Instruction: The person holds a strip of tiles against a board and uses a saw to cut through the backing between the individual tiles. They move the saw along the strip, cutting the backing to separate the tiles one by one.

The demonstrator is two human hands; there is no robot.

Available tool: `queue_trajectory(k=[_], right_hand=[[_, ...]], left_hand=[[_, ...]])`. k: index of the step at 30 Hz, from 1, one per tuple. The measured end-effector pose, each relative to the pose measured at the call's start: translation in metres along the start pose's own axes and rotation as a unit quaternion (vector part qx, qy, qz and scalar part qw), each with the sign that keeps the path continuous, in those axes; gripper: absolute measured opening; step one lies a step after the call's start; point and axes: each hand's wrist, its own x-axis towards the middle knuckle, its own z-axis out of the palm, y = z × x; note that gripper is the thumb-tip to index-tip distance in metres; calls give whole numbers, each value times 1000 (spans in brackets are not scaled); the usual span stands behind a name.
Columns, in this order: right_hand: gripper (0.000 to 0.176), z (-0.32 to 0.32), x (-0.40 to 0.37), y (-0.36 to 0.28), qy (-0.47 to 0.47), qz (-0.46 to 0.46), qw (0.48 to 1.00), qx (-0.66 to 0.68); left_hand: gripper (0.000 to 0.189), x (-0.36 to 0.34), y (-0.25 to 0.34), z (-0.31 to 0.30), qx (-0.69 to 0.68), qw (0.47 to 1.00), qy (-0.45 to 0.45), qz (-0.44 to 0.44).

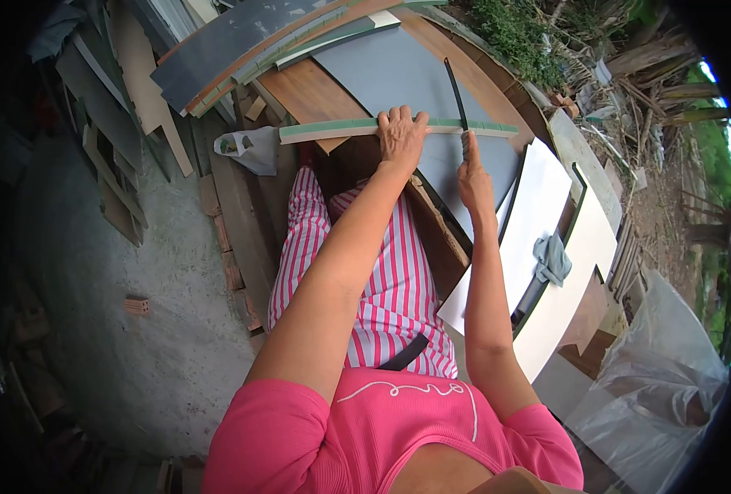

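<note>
Your left hand's fingers [398,115] lie spread and flat on the green-edged strip [332,129], pressing it down without gripping it. The fingers of your right hand [474,179] are closed around the near end of a long dark blade [456,90]. The blade points away from you and meets the strip just right of your left hand [401,133]. Whether its edge is toothed or smooth is too small to tell.

The strip lies crosswise on the grey panel [398,74], which rests on the wooden desk [303,92]. Its left end hangs past the desk edge above your striped knee.

To my eye, this stroke depends on the pressing hand:

- **Pressure:** Bear down through the palm as well as the fingertips, so the narrow strip cannot roll or slide sideways under the blade.
- **Finger position:** Hold your nearest finger clear of the blade's line, because the gap there looks small.
- **Blade angle:** Run the blade square across the strip, with your wrist in line with your forearm, and use long, light passes.
- **Support:** The grey panel gives support beneath the strip, so work over it and not over the overhanging end.

To your right, white boards [546,185] lean on the desk with a grey cloth [553,257] on them, near your elbow. Leave room there for the arm to draw back. A stack of boards [233,49] sits at the far left of the desk, well apart from both hands.
</note>
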Motion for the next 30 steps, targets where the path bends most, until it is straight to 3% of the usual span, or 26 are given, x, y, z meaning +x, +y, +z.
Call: queue_trajectory(k=[3,5,7,8,10,12,14,15,20,23,25,27,30], right_hand=[[60,-9,-38,-9,-4,15,1000,-8],[65,-29,-80,-25,-83,102,991,-2],[65,-55,-108,-48,-193,257,946,-35],[65,-53,-125,-42,-195,261,945,-35],[64,-45,-152,-26,-51,60,996,-47],[64,-47,-146,-25,-61,81,994,-49],[64,-50,-110,-37,-134,160,977,-35],[64,-38,-94,-27,-72,84,993,-50],[61,-1,-4,-4,-22,12,999,-29],[62,-6,-21,-11,-24,22,999,-20],[64,-20,-59,-28,-70,102,991,-53],[65,-27,-104,-23,-59,67,996,-23],[66,-41,-150,-32,-83,105,990,-51]], left_hand=[[23,-1,-2,-2,-2,1000,-3,15],[22,-1,-2,-1,-8,1000,-7,22],[22,1,-4,0,-11,1000,-5,25],[22,0,-5,0,-12,1000,-10,25],[22,-1,-4,0,-17,999,0,31],[22,0,-2,0,-20,999,-15,27],[23,1,-3,-1,-15,999,-26,18],[23,0,-3,-1,-12,999,-20,25],[23,-2,-2,-6,-10,1000,-8,-13],[23,-3,-4,-6,-10,1000,-18,-6],[22,-2,-6,-7,-7,1000,-25,5],[22,-2,-4,-4,-10,1000,-20,10],[22,-4,-5,-5,-10,1000,-18,13]])
